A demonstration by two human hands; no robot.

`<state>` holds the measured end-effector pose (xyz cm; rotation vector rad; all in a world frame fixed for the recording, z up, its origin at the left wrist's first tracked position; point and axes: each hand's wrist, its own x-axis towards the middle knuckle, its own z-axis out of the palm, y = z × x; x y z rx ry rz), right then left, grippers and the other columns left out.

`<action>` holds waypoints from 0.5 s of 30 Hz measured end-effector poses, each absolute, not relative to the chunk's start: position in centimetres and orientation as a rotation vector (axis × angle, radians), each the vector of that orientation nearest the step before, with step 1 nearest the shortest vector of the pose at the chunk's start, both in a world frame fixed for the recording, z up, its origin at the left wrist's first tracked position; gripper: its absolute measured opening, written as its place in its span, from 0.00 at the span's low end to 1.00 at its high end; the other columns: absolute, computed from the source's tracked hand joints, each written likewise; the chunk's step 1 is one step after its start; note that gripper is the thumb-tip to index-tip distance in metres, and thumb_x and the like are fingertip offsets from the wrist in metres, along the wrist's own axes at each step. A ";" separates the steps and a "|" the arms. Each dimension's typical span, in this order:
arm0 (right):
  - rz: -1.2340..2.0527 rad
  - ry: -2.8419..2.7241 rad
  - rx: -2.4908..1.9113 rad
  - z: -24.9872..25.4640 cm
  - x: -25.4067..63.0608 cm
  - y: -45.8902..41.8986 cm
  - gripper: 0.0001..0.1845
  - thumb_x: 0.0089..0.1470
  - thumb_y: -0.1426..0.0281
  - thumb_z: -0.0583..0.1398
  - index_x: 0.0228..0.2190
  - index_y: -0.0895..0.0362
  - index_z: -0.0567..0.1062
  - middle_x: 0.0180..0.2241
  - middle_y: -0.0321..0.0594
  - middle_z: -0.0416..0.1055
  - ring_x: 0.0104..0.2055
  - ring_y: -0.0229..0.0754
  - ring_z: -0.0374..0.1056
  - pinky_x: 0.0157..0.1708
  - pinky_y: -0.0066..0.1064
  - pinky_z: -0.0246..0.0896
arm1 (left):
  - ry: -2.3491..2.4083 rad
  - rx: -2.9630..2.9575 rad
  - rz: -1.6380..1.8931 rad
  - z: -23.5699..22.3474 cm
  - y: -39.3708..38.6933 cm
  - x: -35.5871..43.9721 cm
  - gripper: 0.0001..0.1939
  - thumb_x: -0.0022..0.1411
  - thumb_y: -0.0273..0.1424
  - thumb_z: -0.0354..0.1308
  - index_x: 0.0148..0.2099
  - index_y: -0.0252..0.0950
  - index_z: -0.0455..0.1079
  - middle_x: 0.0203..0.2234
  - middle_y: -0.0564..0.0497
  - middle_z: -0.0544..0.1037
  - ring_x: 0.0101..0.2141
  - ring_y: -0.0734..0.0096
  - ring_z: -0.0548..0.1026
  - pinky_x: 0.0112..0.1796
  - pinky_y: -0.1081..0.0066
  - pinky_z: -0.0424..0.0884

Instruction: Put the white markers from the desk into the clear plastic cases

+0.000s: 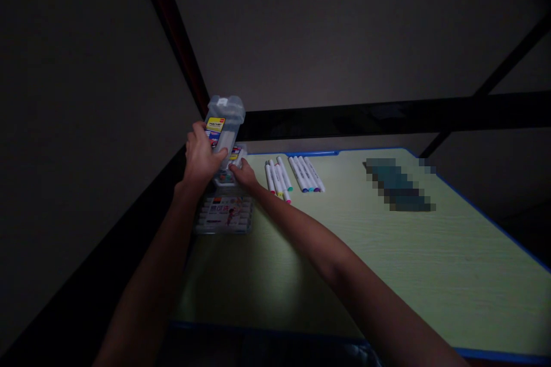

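An upright clear plastic case [229,128] with a yellow and blue label is gripped in the left hand [202,155], its fingers wrapped around the side and its thumb laid across the lower front; the case is held above the far left part of the table [370,252]. A second clear case [227,176], with small coloured items inside, is seen just below it; this lower case is touched at its right side by the right hand [244,175], whose fingers are bent, though how firmly they are closed cannot be told. Nearer the person, a flat clear case of markers [224,215] is placed at the left edge of the table; to the right of the hands, loose white markers with coloured ends are laid in two groups, a left group [278,178] and a right group [306,174]; farther right, a blurred dark item [398,184] is seen.
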<state>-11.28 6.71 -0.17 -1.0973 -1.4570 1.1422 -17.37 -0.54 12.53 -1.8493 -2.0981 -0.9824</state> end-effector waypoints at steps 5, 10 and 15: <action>1.187 -1.493 -1.179 0.9 -11.8 6.2 0.20 0.51 0.64 0.55 0.46 0.60 0.65 0.45 0.47 0.70 0.48 0.48 0.66 0.49 0.39 0.59 | -2.114 -1.851 -0.977 12.6 -0.7 -17.4 0.32 0.46 0.29 0.57 0.53 0.33 0.52 0.45 0.41 0.65 0.48 0.49 0.66 0.47 0.54 0.64; 1.190 -1.505 -1.194 1.5 -12.4 5.8 0.21 0.52 0.64 0.56 0.47 0.60 0.64 0.46 0.47 0.69 0.50 0.49 0.65 0.51 0.41 0.58 | -2.127 -1.842 -0.974 12.5 -0.5 -17.6 0.32 0.45 0.30 0.58 0.53 0.33 0.52 0.46 0.41 0.65 0.48 0.49 0.66 0.47 0.54 0.64; 1.194 -1.518 -1.165 1.6 -12.6 6.0 0.22 0.51 0.65 0.56 0.46 0.62 0.64 0.48 0.53 0.67 0.50 0.52 0.65 0.50 0.43 0.58 | -2.123 -1.850 -0.981 12.3 -0.4 -17.6 0.32 0.45 0.29 0.59 0.53 0.32 0.53 0.45 0.41 0.65 0.48 0.50 0.67 0.48 0.55 0.64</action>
